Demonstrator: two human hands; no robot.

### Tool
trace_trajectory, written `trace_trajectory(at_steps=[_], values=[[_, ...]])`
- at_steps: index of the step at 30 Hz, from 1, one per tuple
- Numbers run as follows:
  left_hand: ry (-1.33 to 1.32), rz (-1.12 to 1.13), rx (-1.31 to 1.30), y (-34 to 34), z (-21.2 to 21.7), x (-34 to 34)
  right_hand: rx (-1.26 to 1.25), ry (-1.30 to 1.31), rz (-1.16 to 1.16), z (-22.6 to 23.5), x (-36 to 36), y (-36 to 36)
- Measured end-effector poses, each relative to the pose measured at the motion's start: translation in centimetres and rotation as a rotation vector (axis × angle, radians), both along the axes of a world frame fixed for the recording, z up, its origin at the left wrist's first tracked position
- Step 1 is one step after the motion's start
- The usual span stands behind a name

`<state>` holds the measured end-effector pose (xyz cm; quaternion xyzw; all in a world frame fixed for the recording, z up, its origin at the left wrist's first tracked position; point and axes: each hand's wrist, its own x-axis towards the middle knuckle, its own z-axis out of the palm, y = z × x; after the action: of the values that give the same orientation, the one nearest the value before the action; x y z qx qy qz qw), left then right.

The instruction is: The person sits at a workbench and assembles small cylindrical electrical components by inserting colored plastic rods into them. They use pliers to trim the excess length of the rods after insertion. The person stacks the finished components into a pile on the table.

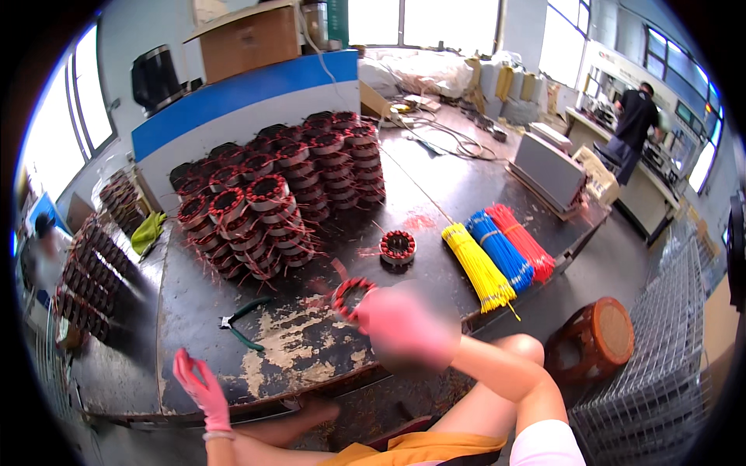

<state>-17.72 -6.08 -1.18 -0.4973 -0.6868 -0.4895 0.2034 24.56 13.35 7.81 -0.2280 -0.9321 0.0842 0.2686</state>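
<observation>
My right hand (404,322), in a pink glove and partly blurred, grips a motor stator (347,296) with red windings above the table's front part. Over the front edge at the left, my left hand (203,388), also pink-gloved, is raised with its fingers apart and nothing in it. Another stator (397,247) lies by itself on the tabletop, beyond the held one. Green-handled pliers (247,322) rest on the table between my hands, touched by neither. Behind them stand several stacked columns of stators (268,206) with loose red wire ends.
Yellow (478,268), blue (501,248) and red (522,241) wire bundles lie side by side at the right. A wooden stool (594,338) and a wire mesh cage (653,349) stand right of the table. More stators (89,272) are stacked far left. A person (633,128) works at the back right.
</observation>
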Motion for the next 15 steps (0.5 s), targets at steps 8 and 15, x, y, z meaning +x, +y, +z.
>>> trace_trajectory(at_steps=[8,15], values=[[0.361,-0.594,-0.333,5.0,3.1,18.5,-0.166,0.249,-0.023,-4.9,-3.2,-5.0],[0.408,-0.524,-0.398,5.1,2.7,17.7,-0.015,-0.307,-0.699,-9.0,8.6,0.8]])
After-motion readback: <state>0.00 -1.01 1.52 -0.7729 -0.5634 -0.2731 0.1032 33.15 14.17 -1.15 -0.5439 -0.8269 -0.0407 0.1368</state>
